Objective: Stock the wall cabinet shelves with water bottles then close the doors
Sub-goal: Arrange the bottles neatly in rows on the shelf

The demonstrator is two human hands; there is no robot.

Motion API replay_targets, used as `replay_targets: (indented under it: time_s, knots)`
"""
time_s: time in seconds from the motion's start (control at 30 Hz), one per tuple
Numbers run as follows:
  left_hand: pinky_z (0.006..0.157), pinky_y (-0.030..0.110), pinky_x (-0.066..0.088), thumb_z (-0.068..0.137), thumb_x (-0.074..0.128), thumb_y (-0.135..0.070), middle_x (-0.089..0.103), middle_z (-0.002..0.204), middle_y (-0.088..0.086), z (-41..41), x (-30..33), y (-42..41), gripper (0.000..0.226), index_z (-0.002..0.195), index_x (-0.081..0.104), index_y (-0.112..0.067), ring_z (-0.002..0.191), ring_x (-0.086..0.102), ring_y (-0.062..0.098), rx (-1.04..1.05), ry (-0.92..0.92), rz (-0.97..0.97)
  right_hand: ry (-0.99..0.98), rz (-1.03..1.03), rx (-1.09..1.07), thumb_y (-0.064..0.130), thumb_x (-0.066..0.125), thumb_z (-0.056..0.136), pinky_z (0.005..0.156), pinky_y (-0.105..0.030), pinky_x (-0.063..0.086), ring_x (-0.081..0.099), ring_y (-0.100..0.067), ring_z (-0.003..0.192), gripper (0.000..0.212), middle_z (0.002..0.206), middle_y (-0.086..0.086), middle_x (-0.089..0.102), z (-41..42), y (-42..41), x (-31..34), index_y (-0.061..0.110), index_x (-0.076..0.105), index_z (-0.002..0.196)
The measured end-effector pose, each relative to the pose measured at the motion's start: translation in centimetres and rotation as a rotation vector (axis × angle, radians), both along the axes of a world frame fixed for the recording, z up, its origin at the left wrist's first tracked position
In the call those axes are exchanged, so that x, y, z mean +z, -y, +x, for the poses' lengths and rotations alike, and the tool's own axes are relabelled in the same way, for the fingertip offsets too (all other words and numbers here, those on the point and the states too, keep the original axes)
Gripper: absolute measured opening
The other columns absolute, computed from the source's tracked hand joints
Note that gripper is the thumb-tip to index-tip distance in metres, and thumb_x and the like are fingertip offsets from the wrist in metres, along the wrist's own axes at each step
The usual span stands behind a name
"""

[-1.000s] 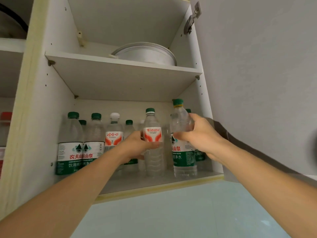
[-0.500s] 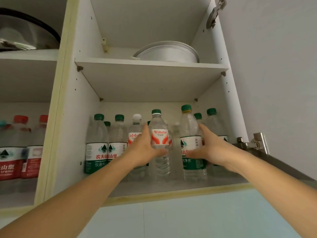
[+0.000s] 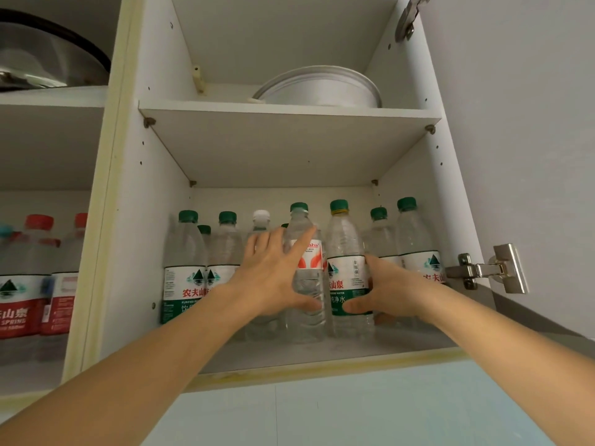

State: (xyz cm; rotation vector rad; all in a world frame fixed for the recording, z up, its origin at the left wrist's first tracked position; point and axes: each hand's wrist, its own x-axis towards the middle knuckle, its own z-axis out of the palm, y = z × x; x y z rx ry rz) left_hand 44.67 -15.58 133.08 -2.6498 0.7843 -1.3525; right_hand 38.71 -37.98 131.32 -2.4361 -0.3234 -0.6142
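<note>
While the left hand (image 3: 273,278) lies with spread fingers against the red-labelled bottle (image 3: 306,284), the right hand (image 3: 386,292) cups the green-labelled bottle (image 3: 346,272). Both stand near the shelf's (image 3: 322,355) front edge. The green label reads "PURIFIED WATER".

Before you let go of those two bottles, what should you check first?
1. Red-label bottle upright on the bottom shelf: ok.
2. Green-label bottle upright beside it: ok.
3. Both bottles back from the shelf's front edge: ok.
4. Left hand ready to let go: ok, fingers nearly straight against the red-label bottle.
5. Right hand ready to let go: not ok, fingers and thumb curl round the green-label bottle.
6. Door closed: not ok, it is swung open on its hinge.
</note>
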Motion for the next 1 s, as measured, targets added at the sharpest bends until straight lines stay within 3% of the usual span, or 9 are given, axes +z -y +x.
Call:
replay_targets:
  time_s: [0.13,0.23,0.63,0.73,0.87,1.0]
  knots:
    - [0.112,0.051,-0.022,0.063,0.061,-0.091,0.009,0.166,0.013,1.0,0.5,-0.4,0.132,0.147,-0.032,-0.051,0.154,0.000,0.033,0.017,0.024,0.043,-0.023,-0.003,0.005,0.023,0.083,0.083,0.079,-0.039,0.064,0.070,-0.016,0.100,0.052,0.111,0.006,0.071,0.9,-0.4,0.2,0.028,0.051,0.123]
    - [0.109,0.052,-0.028,0.062,0.060,-0.092,0.007,0.167,0.014,1.7,0.8,-0.3,0.130,0.146,-0.031,-0.053,0.155,-0.004,0.033,0.015,0.023,0.060,-0.043,0.002,-0.012,0.022,0.083,0.083,0.080,-0.040,0.064,0.068,-0.018,0.101,0.053,0.113,0.003,0.069,1.6,-0.9,0.3,0.024,0.050,0.123]
    - [0.121,0.056,-0.017,0.060,0.059,-0.093,0.012,0.165,0.016,3.1,0.0,-0.4,0.130,0.154,-0.018,-0.048,0.155,-0.007,0.032,-0.050,0.088,0.011,-0.102,0.060,-0.074,0.021,0.086,0.080,0.072,-0.039,0.065,0.066,-0.020,0.098,0.061,0.112,-0.001,0.064,5.6,-1.6,0.5,0.023,0.045,0.125]
    - [0.123,0.057,-0.014,0.063,0.059,-0.092,0.006,0.167,0.014,3.6,-0.3,-0.7,0.129,0.153,-0.022,-0.047,0.155,-0.012,0.032,-0.052,0.113,0.010,-0.122,0.081,-0.052,0.021,0.086,0.079,0.071,-0.035,0.065,0.065,-0.020,0.100,0.063,0.113,0.000,0.063,6.2,-1.5,0.5,0.025,0.045,0.127]
    - [0.118,0.051,-0.023,0.066,0.059,-0.090,-0.013,0.169,0.008,4.4,-0.2,-1.2,0.130,0.152,-0.028,-0.046,0.153,-0.025,0.026,-0.046,0.105,0.029,-0.128,0.090,-0.020,0.020,0.085,0.080,0.065,-0.029,0.062,0.065,-0.017,0.098,0.062,0.113,0.003,0.063,6.8,-1.2,0.3,0.028,0.045,0.127]
    - [0.115,0.049,-0.026,0.065,0.059,-0.090,-0.017,0.169,0.006,4.9,-0.2,-1.6,0.132,0.151,-0.030,-0.045,0.152,-0.027,0.023,-0.053,0.119,0.036,-0.135,0.096,-0.002,0.019,0.085,0.080,0.061,-0.025,0.061,0.065,-0.016,0.097,0.060,0.111,0.004,0.064,7.0,-1.4,0.4,0.029,0.047,0.125]
